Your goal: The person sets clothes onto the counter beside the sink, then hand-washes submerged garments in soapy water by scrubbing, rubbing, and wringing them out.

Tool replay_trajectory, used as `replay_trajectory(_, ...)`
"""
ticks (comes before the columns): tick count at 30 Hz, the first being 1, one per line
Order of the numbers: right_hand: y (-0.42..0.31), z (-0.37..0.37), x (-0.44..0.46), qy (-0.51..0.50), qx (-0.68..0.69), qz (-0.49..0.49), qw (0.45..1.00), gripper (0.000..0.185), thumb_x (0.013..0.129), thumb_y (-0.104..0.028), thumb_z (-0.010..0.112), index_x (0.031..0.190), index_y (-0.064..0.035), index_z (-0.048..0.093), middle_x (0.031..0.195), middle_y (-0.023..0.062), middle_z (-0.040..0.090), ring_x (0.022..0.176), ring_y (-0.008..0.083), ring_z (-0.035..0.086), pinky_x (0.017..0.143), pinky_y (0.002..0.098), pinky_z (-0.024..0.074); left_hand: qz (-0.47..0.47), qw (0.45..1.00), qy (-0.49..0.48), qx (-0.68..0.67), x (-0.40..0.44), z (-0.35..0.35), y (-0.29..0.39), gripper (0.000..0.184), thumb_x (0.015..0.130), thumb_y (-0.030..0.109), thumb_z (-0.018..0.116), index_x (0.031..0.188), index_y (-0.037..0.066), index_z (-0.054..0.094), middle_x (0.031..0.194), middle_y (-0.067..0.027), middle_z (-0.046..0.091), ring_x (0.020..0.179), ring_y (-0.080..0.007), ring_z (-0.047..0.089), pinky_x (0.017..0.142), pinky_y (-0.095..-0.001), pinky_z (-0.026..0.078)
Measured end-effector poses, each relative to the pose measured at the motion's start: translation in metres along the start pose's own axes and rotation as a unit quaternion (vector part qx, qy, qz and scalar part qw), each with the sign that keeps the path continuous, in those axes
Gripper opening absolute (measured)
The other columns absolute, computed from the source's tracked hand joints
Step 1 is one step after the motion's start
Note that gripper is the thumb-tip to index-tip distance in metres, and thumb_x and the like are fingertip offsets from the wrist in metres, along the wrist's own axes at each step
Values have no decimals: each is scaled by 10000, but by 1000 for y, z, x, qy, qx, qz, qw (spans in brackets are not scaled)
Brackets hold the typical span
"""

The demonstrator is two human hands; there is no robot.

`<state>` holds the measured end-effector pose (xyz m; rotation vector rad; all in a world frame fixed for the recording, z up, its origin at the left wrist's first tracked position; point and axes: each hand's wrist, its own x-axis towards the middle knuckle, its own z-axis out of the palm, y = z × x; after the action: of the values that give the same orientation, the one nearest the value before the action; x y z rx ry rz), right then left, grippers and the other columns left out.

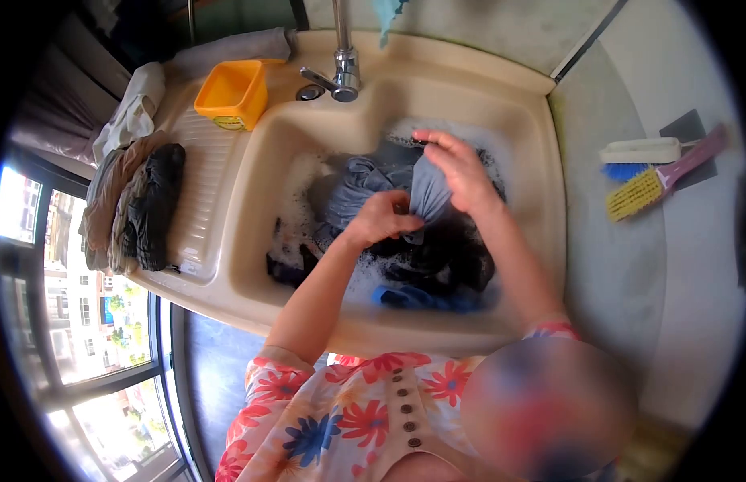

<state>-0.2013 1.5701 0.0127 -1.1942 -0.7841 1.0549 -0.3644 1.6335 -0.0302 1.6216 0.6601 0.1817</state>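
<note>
Soapy water and several clothes fill the beige sink (252, 185). My left hand (381, 218) is closed on a grey-blue cloth (429, 189) near the middle of the basin, thumb and fingers pinching it. On the cloth's right side is my right hand (461, 173), its fingers apart and bent over the upper edge; the palm rests against the fabric. More of the grey-blue fabric lies bunched in the water to the left. Dark clothes (429, 257) lie below both hands, and a blue cloth (417, 299) is near the front wall.
A chrome faucet (346, 68) stands behind the basin. On the left drainboard (202, 177) are a yellow-orange container (235, 90) and wrung clothes (156, 205). Two brushes, one white and blue (642, 153), one yellow and pink (636, 195), hang at the right wall.
</note>
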Motion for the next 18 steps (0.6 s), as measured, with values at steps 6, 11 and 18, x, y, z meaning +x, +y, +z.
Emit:
replay_trajectory(6,-51,-41,14,85,109,-61,989,204,850,-134,566,1012,-17,606,962,36,606,862,98,543,762,257,457,27,925,242,291,20,-27,-48,185,662,115,552,813,105,658,805,-156,628,789,-338,596,723,-406,476)
replay_trajectory(11,3,-60,-5,-106,-423,-5,900,405,709,-321,720,1000,-55,626,1010,104,620,957,219,566,845,326,431,33,953,205,-222,16,-55,-27,227,679,65,451,785,-32,627,807,-170,637,764,-280,605,752,-337,465)
replay_trajectory(18,21,-37,-8,-94,34,88,991,205,719,-3,517,897,12,618,848,46,641,716,128,594,685,259,480,33,771,22,-635,18,-55,-35,387,770,148,368,1042,-90,507,1078,-206,571,1041,-339,516,959,-451,361)
